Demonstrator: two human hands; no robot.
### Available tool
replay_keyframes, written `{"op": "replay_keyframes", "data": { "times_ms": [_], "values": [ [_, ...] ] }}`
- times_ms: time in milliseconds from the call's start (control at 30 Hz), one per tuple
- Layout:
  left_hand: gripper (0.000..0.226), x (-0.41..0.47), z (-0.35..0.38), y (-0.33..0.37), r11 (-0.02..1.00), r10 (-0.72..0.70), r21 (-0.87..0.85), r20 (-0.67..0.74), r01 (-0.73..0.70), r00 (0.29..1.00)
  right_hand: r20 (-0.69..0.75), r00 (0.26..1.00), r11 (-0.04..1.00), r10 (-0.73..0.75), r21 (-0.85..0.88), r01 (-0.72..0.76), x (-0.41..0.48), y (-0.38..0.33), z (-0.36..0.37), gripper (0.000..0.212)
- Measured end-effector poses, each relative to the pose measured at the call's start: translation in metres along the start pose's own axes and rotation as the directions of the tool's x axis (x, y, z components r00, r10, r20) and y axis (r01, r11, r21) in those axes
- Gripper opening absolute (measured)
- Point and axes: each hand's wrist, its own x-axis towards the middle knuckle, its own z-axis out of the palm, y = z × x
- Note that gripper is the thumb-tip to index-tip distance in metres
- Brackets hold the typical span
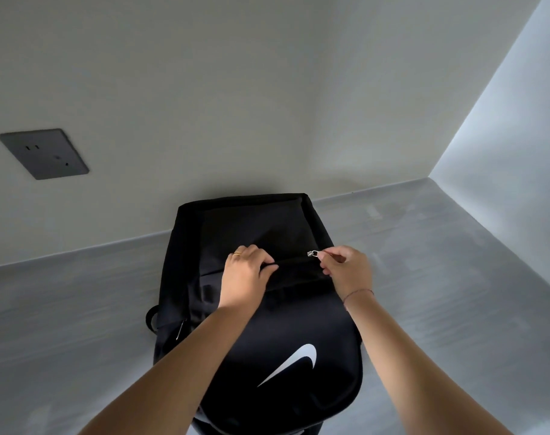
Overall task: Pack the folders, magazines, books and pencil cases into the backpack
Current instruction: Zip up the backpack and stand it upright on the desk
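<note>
A black backpack (261, 328) with a white swoosh lies on the grey surface, its far end leaning against the wall. My left hand (245, 274) presses down on the fabric at the left end of the front pocket's zip line, fingers curled over it. My right hand (346, 271) pinches the silver zip pull (312, 253) at the right end of that zip. The pocket mouth between my hands shows as a dark slit. No folders, magazines, books or pencil cases are in view.
A grey counter (440, 262) runs along pale walls and turns a corner at the right. A dark wall socket plate (43, 153) sits on the left wall. A black strap loop (151, 318) sticks out at the backpack's left side.
</note>
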Motion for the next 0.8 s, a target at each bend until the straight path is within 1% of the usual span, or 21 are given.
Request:
{"op": "replay_keyframes", "data": {
  "times_ms": [67, 233, 300, 333, 400, 433, 500, 533, 567, 600, 633, 667, 700, 733, 767, 800],
  "values": [
    [0.012, -0.001, -0.001, -0.001, 1.000, -0.008, -0.014, -0.021, 0.008, 1.000, -0.010, 1.000, 1.000, 0.006, -0.017, -0.006, 0.008, 0.003, -0.006, 0.005],
    [0.011, -0.002, 0.000, 0.003, 0.998, -0.053, -0.035, -0.023, 0.053, 0.998, -0.018, 1.000, 0.996, 0.025, -0.082, -0.027, 0.020, 0.009, -0.010, 0.012],
    [0.009, -0.004, -0.002, 0.003, 0.998, -0.063, -0.028, -0.013, 0.063, 0.998, -0.028, 0.999, 0.988, 0.016, -0.153, -0.020, 0.021, 0.009, -0.006, 0.014],
    [0.009, -0.006, -0.005, 0.001, 0.997, -0.071, -0.023, -0.016, 0.071, 0.997, -0.039, 0.999, 0.974, -0.006, -0.228, -0.003, 0.020, 0.009, -0.004, 0.015],
    [0.016, -0.015, -0.016, -0.007, 0.993, -0.117, -0.003, -0.053, 0.117, 0.992, -0.088, 0.991, 0.922, -0.101, -0.383, 0.060, 0.015, 0.008, 0.003, 0.021],
    [0.021, -0.022, -0.023, -0.013, 0.987, -0.161, 0.004, -0.082, 0.162, 0.983, -0.121, 0.978, 0.900, -0.167, -0.425, 0.101, 0.008, 0.005, 0.007, 0.026],
    [0.028, -0.040, -0.041, -0.030, 0.958, -0.287, -0.025, -0.138, 0.287, 0.948, -0.168, 0.931, 0.879, -0.324, -0.418, 0.230, -0.018, -0.004, 0.023, 0.029],
    [0.029, -0.052, -0.050, -0.041, 0.935, -0.354, -0.045, -0.154, 0.351, 0.923, -0.159, 0.906, 0.869, -0.393, -0.387, 0.310, -0.036, -0.009, 0.034, 0.027],
    [0.028, -0.064, -0.057, -0.053, 0.910, -0.414, -0.056, -0.153, 0.410, 0.897, -0.115, 0.894, 0.863, -0.434, -0.336, 0.376, -0.057, -0.014, 0.047, 0.022],
    [0.027, -0.076, -0.063, -0.065, 0.881, -0.472, -0.059, -0.131, 0.469, 0.872, -0.036, 0.898, 0.870, -0.439, -0.267, 0.415, -0.079, -0.018, 0.063, 0.017],
    [0.026, -0.088, -0.068, -0.077, 0.847, -0.532, -0.068, -0.095, 0.527, 0.842, 0.070, 0.911, 0.891, -0.406, -0.191, 0.412, -0.100, -0.020, 0.080, 0.012],
    [0.024, -0.097, -0.072, -0.088, 0.802, -0.596, -0.089, -0.047, 0.591, 0.801, 0.190, 0.919, 0.917, -0.345, -0.141, 0.374, -0.120, -0.020, 0.098, 0.008],
    [0.023, -0.105, -0.076, -0.096, 0.748, -0.657, -0.118, 0.006, 0.653, 0.754, 0.298, 0.914, 0.936, -0.276, -0.132, 0.325, -0.137, -0.018, 0.116, 0.008],
    [0.023, -0.111, -0.080, -0.102, 0.697, -0.703, -0.143, 0.054, 0.702, 0.709, 0.378, 0.903, 0.946, -0.205, -0.160, 0.282, -0.151, -0.013, 0.134, 0.011],
    [0.023, -0.115, -0.082, -0.106, 0.663, -0.727, -0.162, 0.091, 0.731, 0.680, 0.422, 0.896, 0.950, -0.136, -0.200, 0.239, -0.161, -0.008, 0.149, 0.015],
    [0.022, -0.120, -0.084, -0.109, 0.643, -0.737, -0.174, 0.127, 0.746, 0.664, 0.432, 0.898, 0.952, -0.076, -0.237, 0.195, -0.168, -0.006, 0.161, 0.018]
  ]
}}
